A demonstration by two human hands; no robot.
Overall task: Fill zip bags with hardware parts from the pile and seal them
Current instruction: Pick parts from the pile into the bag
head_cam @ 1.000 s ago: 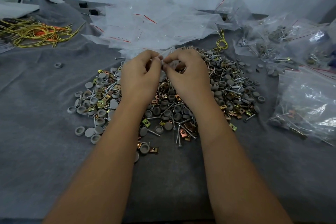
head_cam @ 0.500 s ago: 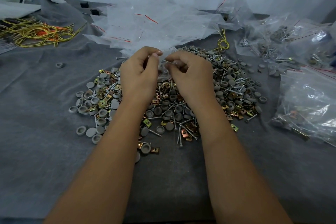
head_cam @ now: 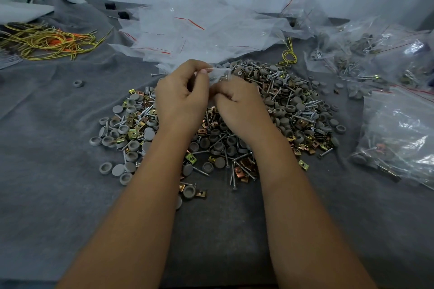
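Both hands work a small zip bag over the hardware pile.

Above the pile [head_cam: 234, 129] on the grey cloth [head_cam: 58, 171], the left hand [head_cam: 182, 96] pinches the top edge of the zip bag [head_cam: 219, 73]; touching it, the right hand [head_cam: 237, 101] curls round the bag's lower part. Filled bags [head_cam: 399, 129] lie right of the pile.

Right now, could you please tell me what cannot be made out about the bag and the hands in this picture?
- Head view: the small bag is mostly hidden behind the left hand and right hand; its contents and seal cannot be told.
- The right hand's fingertips curl away from the camera, so its grip is unseen.
- Filled bags at the right edge are cut off.
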